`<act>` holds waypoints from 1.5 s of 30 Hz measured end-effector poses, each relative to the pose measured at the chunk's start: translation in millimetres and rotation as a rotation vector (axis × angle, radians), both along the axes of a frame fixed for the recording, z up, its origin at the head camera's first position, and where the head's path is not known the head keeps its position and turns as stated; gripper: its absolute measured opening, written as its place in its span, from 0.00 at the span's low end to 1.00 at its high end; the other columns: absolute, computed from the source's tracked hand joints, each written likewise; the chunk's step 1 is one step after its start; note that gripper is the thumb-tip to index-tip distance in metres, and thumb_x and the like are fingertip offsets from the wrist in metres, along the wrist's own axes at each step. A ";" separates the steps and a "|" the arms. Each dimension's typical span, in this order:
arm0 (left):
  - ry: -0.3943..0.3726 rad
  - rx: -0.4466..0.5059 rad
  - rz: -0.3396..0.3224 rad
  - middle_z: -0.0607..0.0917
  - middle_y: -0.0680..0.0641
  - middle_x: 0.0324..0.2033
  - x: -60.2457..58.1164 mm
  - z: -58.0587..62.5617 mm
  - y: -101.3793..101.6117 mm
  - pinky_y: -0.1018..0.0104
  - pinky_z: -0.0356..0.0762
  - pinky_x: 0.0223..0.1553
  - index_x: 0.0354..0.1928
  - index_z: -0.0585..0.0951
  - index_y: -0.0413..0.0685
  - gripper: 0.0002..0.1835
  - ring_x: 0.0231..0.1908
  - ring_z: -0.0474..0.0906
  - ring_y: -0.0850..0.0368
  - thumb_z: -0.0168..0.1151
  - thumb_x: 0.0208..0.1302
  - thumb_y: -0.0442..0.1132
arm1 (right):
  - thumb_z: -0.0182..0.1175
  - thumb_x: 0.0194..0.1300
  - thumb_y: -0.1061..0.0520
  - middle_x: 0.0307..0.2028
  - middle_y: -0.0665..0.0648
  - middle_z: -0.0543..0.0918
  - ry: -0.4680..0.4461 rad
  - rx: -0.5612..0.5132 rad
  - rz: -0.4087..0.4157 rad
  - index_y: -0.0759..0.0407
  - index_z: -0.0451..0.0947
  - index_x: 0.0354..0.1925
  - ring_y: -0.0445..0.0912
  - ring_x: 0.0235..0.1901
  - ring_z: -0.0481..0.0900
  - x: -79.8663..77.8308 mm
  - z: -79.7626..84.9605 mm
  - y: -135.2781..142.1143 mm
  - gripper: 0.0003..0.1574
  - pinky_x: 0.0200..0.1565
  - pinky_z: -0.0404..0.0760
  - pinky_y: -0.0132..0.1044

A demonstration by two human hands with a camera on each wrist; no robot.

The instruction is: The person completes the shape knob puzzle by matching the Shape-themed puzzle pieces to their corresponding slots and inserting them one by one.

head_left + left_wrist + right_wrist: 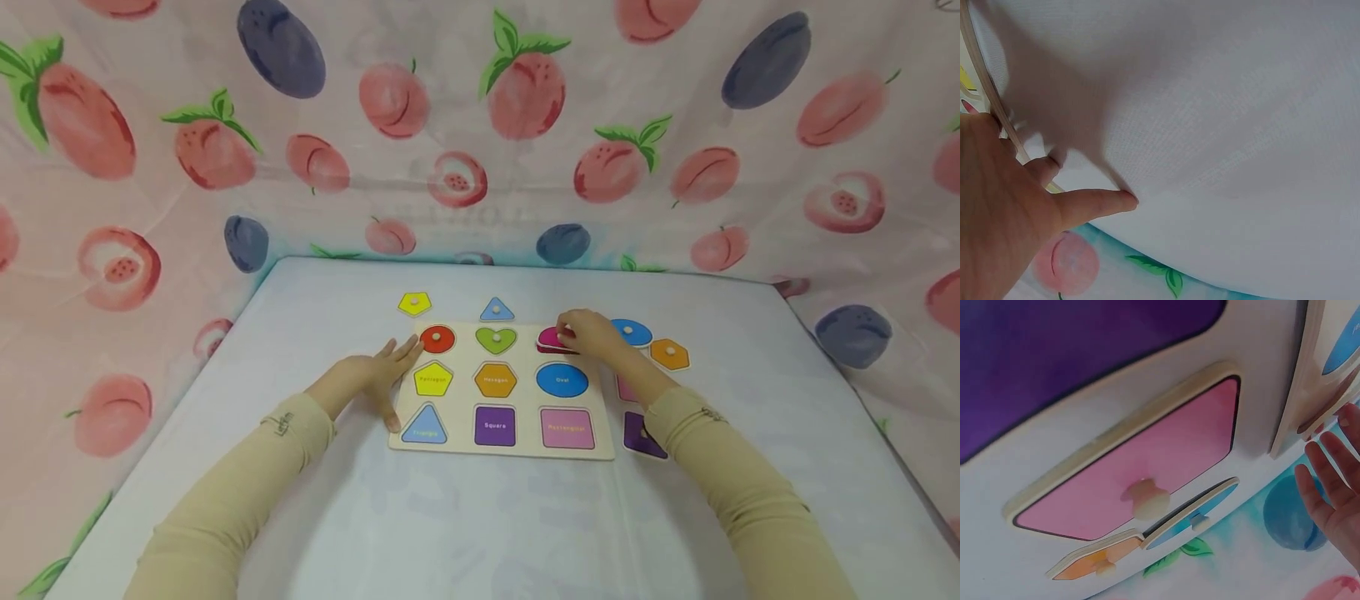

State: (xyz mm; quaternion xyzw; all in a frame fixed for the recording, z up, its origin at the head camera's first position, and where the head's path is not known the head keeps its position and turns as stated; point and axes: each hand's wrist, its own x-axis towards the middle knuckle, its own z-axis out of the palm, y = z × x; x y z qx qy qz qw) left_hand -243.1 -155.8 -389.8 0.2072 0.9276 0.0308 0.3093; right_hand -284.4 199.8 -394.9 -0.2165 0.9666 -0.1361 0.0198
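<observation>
A wooden shape puzzle board [460,425] lies flat on the white table. My left hand [375,379] is at the board's left edge, fingers spread toward the top corner and thumb near the bottom one. At the board's upper right, my right hand [592,333] pinches a magenta half-circle puzzle piece [551,337] from above. That piece overlaps its matching magenta recess, whose lower part shows beneath it; the fingers hide its knob. A red circle piece [437,339] and a green heart piece [497,340] sit in the same row, knobs up.
Behind the board lie a yellow pentagon [415,303] and a blue triangle [497,311]. To its right are a blue oval [633,332], an orange hexagon [670,354], a pink rectangle [1129,469] and a purple square [1072,356]. Fruit-patterned cloth [457,100] hangs around the table.
</observation>
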 end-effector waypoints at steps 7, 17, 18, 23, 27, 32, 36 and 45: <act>0.006 -0.021 0.007 0.28 0.46 0.74 -1.0 1.2 0.3 0.33 0.49 0.66 0.74 0.33 0.50 0.74 0.73 0.27 0.38 0.77 0.34 0.58 | 0.61 0.62 0.61 0.35 0.61 0.83 0.002 -0.004 -0.005 0.64 0.80 0.37 0.52 0.34 0.76 -0.6 -2.6 -4.3 0.06 0.46 0.81 0.46; -0.007 0.001 0.017 0.28 0.46 0.74 -0.9 -2.5 -0.8 0.32 0.48 0.66 0.74 0.33 0.50 0.75 0.73 0.27 0.38 0.78 0.34 0.58 | 0.61 0.63 0.61 0.34 0.60 0.83 -0.031 0.009 -0.026 0.62 0.79 0.37 0.51 0.35 0.76 -0.5 -8.6 -5.1 0.05 0.46 0.81 0.45; -0.007 0.002 0.018 0.28 0.46 0.74 -0.7 -2.5 -0.9 0.32 0.48 0.65 0.74 0.33 0.50 0.74 0.73 0.27 0.38 0.78 0.34 0.58 | 0.61 0.63 0.61 0.34 0.60 0.83 -0.035 0.011 -0.028 0.62 0.79 0.37 0.51 0.35 0.76 -0.6 -9.3 -5.5 0.05 0.46 0.81 0.44; -0.003 -0.008 0.013 0.28 0.46 0.74 0.6 -1.3 -1.0 0.32 0.48 0.65 0.74 0.33 0.51 0.74 0.73 0.27 0.38 0.78 0.34 0.57 | 0.60 0.62 0.62 0.30 0.59 0.81 -0.011 0.031 -0.003 0.63 0.77 0.33 0.50 0.32 0.76 -1.1 -11.3 -7.6 0.03 0.43 0.81 0.42; -0.006 -0.015 0.011 0.28 0.46 0.74 0.6 -0.2 -0.3 0.31 0.49 0.65 0.74 0.32 0.51 0.74 0.73 0.27 0.38 0.77 0.34 0.58 | 0.61 0.61 0.64 0.26 0.58 0.79 -0.014 0.056 0.024 0.62 0.75 0.29 0.50 0.30 0.74 -4.5 -7.0 -10.5 0.05 0.40 0.80 0.41; -0.006 0.006 -0.001 0.28 0.46 0.74 -0.9 -0.2 0.0 0.33 0.48 0.66 0.74 0.32 0.50 0.74 0.73 0.26 0.39 0.77 0.35 0.58 | 0.62 0.60 0.64 0.29 0.59 0.79 -0.073 0.071 -0.012 0.61 0.76 0.25 0.51 0.33 0.73 -10.6 0.4 -11.0 0.07 0.40 0.79 0.41; -0.009 0.042 -0.011 0.29 0.45 0.74 -1.4 -0.9 -2.6 0.33 0.46 0.67 0.74 0.32 0.48 0.74 0.73 0.26 0.39 0.77 0.36 0.58 | 0.63 0.60 0.63 0.34 0.61 0.80 -0.123 0.056 -0.048 0.60 0.77 0.26 0.52 0.37 0.73 -12.1 0.7 -9.4 0.07 0.42 0.80 0.42; -0.035 0.034 0.002 0.27 0.45 0.73 5.8 -3.9 -6.0 0.19 0.38 0.56 0.74 0.32 0.49 0.75 0.72 0.24 0.38 0.75 0.34 0.64 | 0.63 0.60 0.63 0.37 0.62 0.81 -0.130 0.019 -0.063 0.61 0.76 0.26 0.53 0.39 0.74 -10.7 -0.4 -9.8 0.06 0.44 0.80 0.43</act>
